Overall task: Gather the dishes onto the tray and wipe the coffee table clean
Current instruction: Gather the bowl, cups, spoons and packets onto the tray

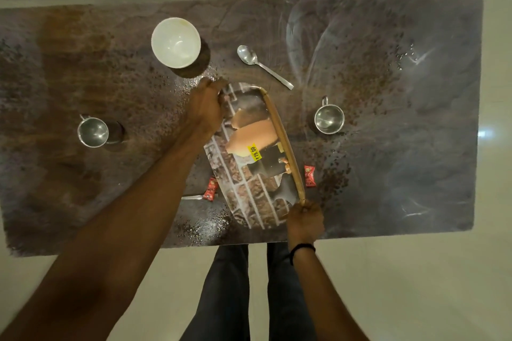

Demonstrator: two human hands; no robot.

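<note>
A printed tray [249, 174] with a wooden rim and a yellow price sticker is tilted over the middle of the coffee table [388, 160]. My left hand [206, 110] grips its far end and my right hand [304, 220] grips its near end. A white bowl [176, 42] stands behind it to the left. A spoon [263, 66] lies behind the tray. One steel cup [92, 132] stands at the left, another steel cup [329, 119] at the right. Crumbs and wet smears cover the tabletop.
Two red sachets lie near the tray, one red sachet [210, 188] to its left and the other red sachet [310, 176] to its right. A metal utensil handle [194, 197] pokes out beside the left sachet. My legs stand at the table's near edge on a pale floor.
</note>
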